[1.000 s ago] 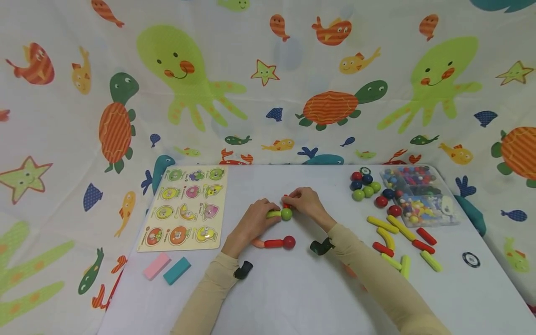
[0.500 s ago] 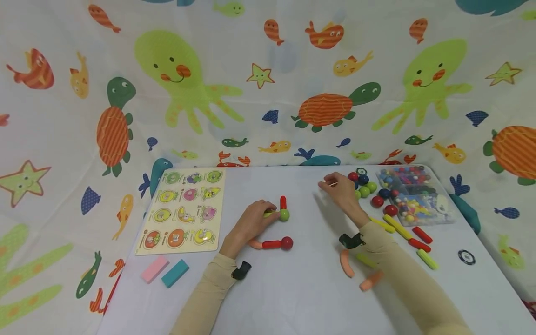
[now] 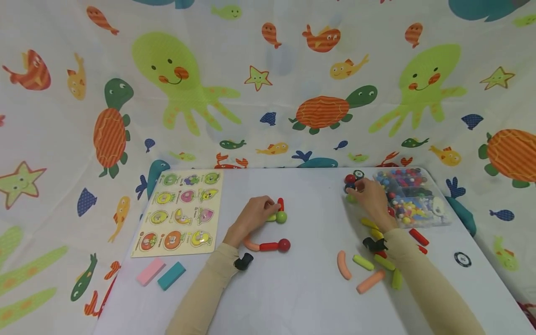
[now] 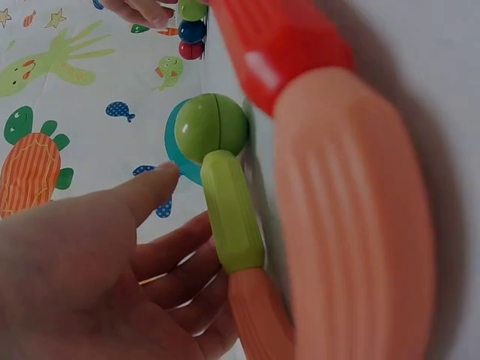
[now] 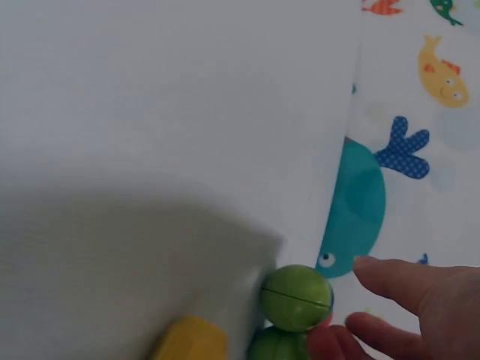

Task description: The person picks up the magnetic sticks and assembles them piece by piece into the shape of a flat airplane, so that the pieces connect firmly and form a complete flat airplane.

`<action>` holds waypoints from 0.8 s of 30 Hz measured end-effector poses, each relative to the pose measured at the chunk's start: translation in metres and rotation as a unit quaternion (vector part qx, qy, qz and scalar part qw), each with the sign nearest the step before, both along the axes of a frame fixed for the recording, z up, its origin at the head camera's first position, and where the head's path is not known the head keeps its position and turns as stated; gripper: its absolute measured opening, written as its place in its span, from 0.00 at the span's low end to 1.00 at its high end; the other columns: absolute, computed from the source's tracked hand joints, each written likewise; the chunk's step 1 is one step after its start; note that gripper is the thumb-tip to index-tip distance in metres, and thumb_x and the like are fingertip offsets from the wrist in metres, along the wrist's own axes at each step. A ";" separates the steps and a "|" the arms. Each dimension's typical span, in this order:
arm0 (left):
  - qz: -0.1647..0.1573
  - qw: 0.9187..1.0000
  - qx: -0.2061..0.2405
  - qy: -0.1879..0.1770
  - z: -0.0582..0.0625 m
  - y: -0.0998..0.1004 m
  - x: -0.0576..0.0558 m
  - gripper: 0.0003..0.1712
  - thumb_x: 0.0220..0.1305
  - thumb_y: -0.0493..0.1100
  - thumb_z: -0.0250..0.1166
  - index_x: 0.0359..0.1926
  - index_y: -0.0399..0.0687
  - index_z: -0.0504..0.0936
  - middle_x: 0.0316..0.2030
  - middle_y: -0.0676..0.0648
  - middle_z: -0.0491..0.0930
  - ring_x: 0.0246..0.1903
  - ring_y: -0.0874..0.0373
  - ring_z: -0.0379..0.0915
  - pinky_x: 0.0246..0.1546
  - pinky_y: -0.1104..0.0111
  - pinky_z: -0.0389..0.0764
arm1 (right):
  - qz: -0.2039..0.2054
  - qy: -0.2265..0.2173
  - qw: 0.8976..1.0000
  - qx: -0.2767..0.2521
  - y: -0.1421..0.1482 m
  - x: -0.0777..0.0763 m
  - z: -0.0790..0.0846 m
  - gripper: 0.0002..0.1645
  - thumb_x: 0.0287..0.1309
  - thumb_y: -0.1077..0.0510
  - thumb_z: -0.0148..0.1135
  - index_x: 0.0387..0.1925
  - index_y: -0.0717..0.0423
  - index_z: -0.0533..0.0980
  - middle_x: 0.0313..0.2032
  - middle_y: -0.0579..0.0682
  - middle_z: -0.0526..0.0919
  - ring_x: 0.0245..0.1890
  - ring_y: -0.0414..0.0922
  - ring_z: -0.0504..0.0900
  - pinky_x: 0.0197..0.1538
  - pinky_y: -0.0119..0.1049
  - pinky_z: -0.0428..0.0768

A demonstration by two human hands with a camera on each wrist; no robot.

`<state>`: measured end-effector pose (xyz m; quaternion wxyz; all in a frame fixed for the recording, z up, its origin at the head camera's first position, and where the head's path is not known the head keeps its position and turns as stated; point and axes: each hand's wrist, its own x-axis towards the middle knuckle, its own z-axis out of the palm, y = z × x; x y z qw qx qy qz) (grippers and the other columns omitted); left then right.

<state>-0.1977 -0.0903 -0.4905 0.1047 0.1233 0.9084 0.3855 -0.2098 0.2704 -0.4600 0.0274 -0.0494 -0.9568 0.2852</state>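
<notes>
My left hand (image 3: 253, 216) lies beside a light green stick (image 4: 232, 210), its fingers behind the stick and its thumb apart from it. That stick joins a green ball (image 3: 281, 217) and a salmon curved piece (image 4: 259, 315). A red stick (image 3: 281, 204) extends from the ball toward the back. Nearer the front, a red ball (image 3: 284, 245), a red stick (image 3: 269, 246) and a salmon curved piece (image 4: 352, 210) form a second chain. On the right, my right hand (image 3: 372, 200) reaches over the ball cluster, thumb and fingers spread close to a green ball (image 5: 296, 298).
A fruit picture board (image 3: 177, 211) lies at the left, with pink (image 3: 150, 271) and teal blocks (image 3: 171, 276) before it. A clear bead box (image 3: 418, 197) stands back right. Loose salmon (image 3: 344, 265), green (image 3: 363, 262) and red sticks (image 3: 418, 237) lie at the right.
My right hand has left the red stick at the green ball and moved right to the ball cluster. My left hand stays by the green stick. The head view has shifted slightly.
</notes>
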 end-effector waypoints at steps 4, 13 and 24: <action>0.002 1.000 -0.015 -0.022 0.001 0.005 -0.008 0.20 0.72 0.55 0.62 0.49 0.43 0.83 0.36 0.48 0.82 0.38 0.55 0.74 0.41 0.65 0.77 | 0.006 -0.034 0.999 -0.003 0.000 0.003 -0.007 0.25 0.66 0.48 0.66 0.52 0.66 0.78 0.45 0.63 0.82 0.40 0.55 0.76 0.44 0.47 0.78; 0.032 0.995 -0.077 -0.062 0.006 0.021 -0.019 0.26 0.68 0.59 0.65 0.47 0.39 0.82 0.35 0.46 0.80 0.38 0.53 0.74 0.40 0.65 0.76 | 0.039 -0.060 0.997 0.016 -0.006 0.005 -0.018 0.24 0.65 0.53 0.65 0.54 0.68 0.76 0.49 0.65 0.78 0.45 0.57 0.74 0.50 0.52 0.77; 0.072 0.992 -0.080 -0.063 0.008 0.032 -0.018 0.23 0.67 0.55 0.68 0.44 0.37 0.83 0.31 0.45 0.79 0.33 0.54 0.74 0.34 0.67 0.74 | 0.066 -0.004 0.998 -0.008 -0.035 0.002 -0.008 0.26 0.61 0.54 0.71 0.55 0.66 0.78 0.48 0.63 0.83 0.43 0.55 0.80 0.48 0.50 0.80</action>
